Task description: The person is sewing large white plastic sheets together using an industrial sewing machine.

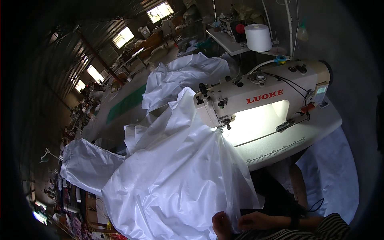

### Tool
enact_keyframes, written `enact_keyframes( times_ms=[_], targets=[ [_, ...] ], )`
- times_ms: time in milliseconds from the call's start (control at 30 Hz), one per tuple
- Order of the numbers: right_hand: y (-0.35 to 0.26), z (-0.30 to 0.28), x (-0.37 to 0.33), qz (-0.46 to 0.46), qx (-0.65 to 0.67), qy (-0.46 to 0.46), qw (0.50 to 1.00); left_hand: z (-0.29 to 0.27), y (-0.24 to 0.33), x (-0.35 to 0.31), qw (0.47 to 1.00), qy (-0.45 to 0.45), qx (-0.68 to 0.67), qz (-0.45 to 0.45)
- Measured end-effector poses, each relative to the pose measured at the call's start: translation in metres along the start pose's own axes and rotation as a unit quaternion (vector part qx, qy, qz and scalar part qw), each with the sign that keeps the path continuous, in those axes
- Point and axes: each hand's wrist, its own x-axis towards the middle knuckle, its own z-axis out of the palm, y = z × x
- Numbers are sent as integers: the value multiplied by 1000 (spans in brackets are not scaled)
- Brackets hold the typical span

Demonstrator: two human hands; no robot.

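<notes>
Fabric (180, 176), white and glossy, spills from under the needle of the sewing machine (260, 98) off the near edge of the counter (320, 124) and down toward my lap in deep folds. I see my left hand (221, 225) at the bottom edge of the view, its fingers (219, 219) curled and closed on the lowest hem of the cloth. My right hand (256, 221) lies just beside it, palm down, fingers closed loosely over the same hem, with a dark band at the wrist and a striped sleeve (320, 230) behind it. The two hands are close together, nearly touching, with a fold of cloth between them. The cloth narrows to a point where it meets the presser foot (226, 125), which sits at the machine's left end over the brightly lit patch of counter. A ruler strip (280, 152) runs along the near edge of the counter. More of the white cloth is heaped beyond the machine's left end, and another sheet hangs off the counter's right side. Toward the far edge stands a large white thread cone (258, 37), and behind it a second machine (236, 28) on another counter. Off to the left, a long workshop with rows of benches and bright windows (124, 37) stretches away, too dim to make out in detail.
</notes>
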Motion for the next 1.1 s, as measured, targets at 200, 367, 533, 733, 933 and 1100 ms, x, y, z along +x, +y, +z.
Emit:
enact_keyframes(
  times_ms=[200,367,533,733,933,1100],
  targets=[
    [-9,1,-13,23,90,-33,995,5,27,-8,997,-50,-40,-44],
    [-21,-2,-20,-64,130,3,989,7,54,-2,995,-84,20,-59],
    [-23,-2,-20,-49,180,4,982,3,59,4,982,-110,-102,-113],
    [-13,6,-19,1,192,-24,981,0,61,-8,958,-106,-187,-191],
    [-21,8,-17,5,193,46,980,-6,75,-4,971,-87,-169,-142],
    [-26,4,-15,2,146,83,986,-6,93,0,957,-63,-226,-170]
  ],
)
